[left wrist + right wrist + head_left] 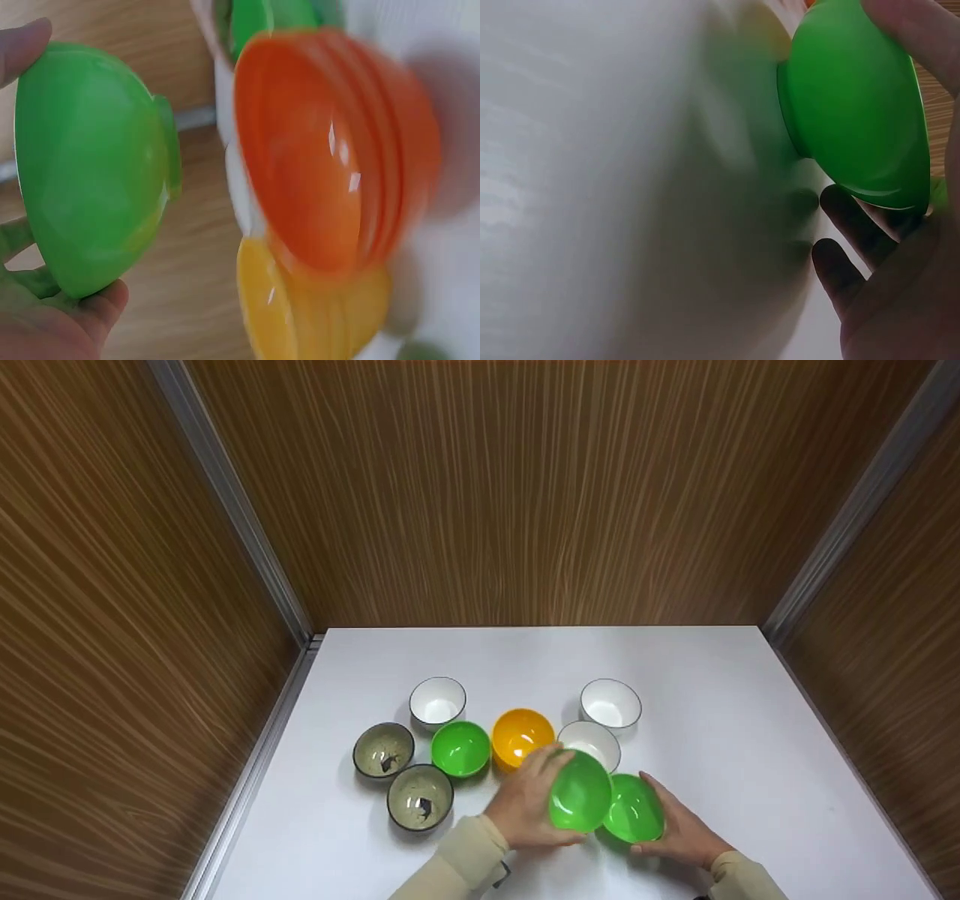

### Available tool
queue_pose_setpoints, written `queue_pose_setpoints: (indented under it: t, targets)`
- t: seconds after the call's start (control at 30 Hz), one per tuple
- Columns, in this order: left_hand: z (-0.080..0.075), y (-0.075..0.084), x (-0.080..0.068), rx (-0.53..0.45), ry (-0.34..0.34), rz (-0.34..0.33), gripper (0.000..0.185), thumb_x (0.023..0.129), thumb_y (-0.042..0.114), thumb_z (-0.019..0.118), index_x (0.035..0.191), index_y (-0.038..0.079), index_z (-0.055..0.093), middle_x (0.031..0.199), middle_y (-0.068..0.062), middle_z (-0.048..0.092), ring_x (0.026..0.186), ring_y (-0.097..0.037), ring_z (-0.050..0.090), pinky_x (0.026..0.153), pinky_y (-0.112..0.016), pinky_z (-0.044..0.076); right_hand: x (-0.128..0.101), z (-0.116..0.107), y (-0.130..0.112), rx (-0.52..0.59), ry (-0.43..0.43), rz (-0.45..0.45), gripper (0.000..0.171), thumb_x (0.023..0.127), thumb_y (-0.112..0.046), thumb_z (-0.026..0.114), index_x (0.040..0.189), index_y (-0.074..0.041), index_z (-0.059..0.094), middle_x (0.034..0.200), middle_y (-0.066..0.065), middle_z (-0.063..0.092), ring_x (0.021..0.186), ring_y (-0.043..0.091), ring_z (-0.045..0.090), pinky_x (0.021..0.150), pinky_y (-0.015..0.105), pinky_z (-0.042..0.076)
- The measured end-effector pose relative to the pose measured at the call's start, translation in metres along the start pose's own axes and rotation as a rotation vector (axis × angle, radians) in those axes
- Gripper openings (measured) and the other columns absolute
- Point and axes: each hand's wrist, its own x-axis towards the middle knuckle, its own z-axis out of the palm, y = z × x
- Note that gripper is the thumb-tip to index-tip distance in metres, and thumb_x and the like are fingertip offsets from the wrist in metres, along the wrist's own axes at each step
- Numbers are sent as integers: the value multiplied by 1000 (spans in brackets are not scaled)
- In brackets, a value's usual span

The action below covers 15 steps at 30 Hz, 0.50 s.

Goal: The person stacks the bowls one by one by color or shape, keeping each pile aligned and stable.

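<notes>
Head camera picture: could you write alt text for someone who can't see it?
A person's left hand and right hand each hold a tilted green bowl, the left bowl and right bowl side by side above a white table. Seven more bowls, white, speckled, green and orange, sit behind.

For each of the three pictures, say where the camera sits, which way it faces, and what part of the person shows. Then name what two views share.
Head: above, facing down at the white table and its bowls; both hands and sleeves show.
Left wrist: beside the left hand, looking across a held green bowl at a blurred orange bowl; fingers show.
Right wrist: low by the right hand, under another green bowl; fingers show.
Shared: head and left wrist both show the left hand's green bowl.
</notes>
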Motion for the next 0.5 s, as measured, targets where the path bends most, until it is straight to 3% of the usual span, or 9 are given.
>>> queue_pose_setpoints:
  t: [0.23,0.4,0.5]
  targets:
    - [35,16,15,28,-87,76,114,59,61,83,148,14,29,151,-10,30,134,-21,38,104,-33,41,0,1,4,0,7,-32,129,56,-42,91,151,-1,14,147,30,33,130,49,36,104,66,29]
    - [51,22,25,44,-103,101,111,61,63,81,147,16,30,150,-9,32,134,-18,37,105,-27,39,1,2,6,23,-13,7,125,55,-37,90,150,-5,17,145,26,38,129,46,40,104,64,32]
    - [60,24,31,97,-102,117,107,60,66,79,144,15,35,147,-8,36,133,-16,38,108,-25,35,2,1,7,32,-8,-13,123,55,-39,91,150,-5,19,144,23,41,128,43,42,103,63,35]
